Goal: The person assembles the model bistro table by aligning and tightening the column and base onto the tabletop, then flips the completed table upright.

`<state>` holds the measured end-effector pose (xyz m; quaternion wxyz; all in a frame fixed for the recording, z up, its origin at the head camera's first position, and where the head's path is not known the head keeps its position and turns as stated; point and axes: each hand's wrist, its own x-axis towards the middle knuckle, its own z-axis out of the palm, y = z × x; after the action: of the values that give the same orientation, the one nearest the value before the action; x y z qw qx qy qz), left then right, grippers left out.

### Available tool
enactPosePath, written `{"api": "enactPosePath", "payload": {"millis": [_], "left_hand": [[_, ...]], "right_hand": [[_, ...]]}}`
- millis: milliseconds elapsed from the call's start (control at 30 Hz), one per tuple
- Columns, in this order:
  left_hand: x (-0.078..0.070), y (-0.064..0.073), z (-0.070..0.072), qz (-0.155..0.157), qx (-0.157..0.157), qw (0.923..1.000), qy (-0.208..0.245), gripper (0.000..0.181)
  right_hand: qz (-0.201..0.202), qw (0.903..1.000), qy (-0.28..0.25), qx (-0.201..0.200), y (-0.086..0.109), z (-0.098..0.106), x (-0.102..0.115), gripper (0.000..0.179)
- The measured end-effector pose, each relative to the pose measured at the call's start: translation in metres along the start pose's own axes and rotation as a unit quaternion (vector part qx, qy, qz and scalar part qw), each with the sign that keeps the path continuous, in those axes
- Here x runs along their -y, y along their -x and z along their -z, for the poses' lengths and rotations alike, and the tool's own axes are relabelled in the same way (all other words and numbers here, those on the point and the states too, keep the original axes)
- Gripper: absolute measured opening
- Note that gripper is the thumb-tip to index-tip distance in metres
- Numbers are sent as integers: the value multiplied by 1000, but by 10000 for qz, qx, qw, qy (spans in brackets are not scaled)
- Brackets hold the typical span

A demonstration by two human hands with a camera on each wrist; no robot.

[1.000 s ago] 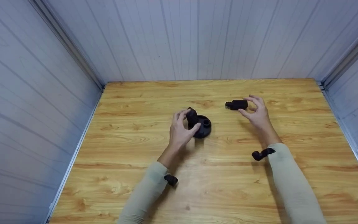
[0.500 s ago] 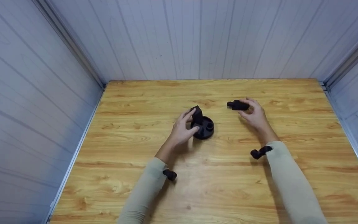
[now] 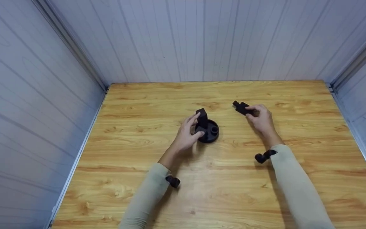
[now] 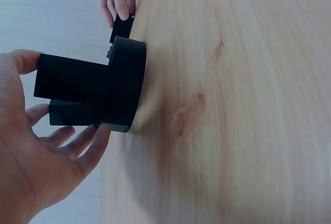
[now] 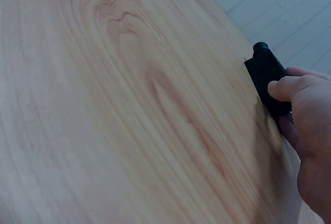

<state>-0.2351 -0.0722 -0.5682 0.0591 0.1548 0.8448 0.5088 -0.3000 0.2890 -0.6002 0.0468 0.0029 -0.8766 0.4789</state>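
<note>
While the left hand (image 3: 184,136) grips the base (image 3: 210,138), the right hand (image 3: 263,120) pinches the block (image 3: 242,108)

Base: black, round, rimmed; over the middle of the table (image 3: 226,190), bearing an upright post (image 3: 202,119) and, beside it, a short ring (image 3: 214,129).

Left hand: grasping; fingers curled about post and base, one fingertip near the top of the post.

Block: black, with a narrower end pointing away from the hand; right of the base and apart from it, slightly farther back.

Right hand: grasping; thumb and fingers closed on the wider end of the block.

Contact of base or block with the table: cannot be told.

Table: wood-grained.

Wall (image 3: 186,41): pale, panelled, behind the table.

Sleeves (image 3: 300,184): two, pale, a small black device (image 3: 263,157) at each cuff.
</note>
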Motion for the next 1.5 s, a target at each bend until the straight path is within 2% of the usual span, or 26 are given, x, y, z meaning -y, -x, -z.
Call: {"api": "enactPosePath", "payload": {"millis": [300,500,700,933,1100,1267,1500], "left_hand": [[3,-4,1,-115,101,9999,56,81],[7,-12,3,-10,173,9988,454,77],[10,-15,4,-196,148,9983,528,74],[9,-12,4,-178,283,9984,460,69],[10,-16,6,-153,386,9980,473,68],[12,-22,9,-8,424,9980,460,67],[16,-25,12,0,559,9967,597,68]], "right_hand": [[110,9994,-157,-297,1,0,-1,35],[185,9976,-480,-473,1,7,12,35],[571,9954,-556,-531,3,10,17,33],[853,9936,-552,-490,14,11,20,31],[1031,9915,-631,-486,20,10,27,28],[1199,9892,-770,-353,25,6,35,25],[1378,9871,-803,-168,34,-2,50,22]]}}
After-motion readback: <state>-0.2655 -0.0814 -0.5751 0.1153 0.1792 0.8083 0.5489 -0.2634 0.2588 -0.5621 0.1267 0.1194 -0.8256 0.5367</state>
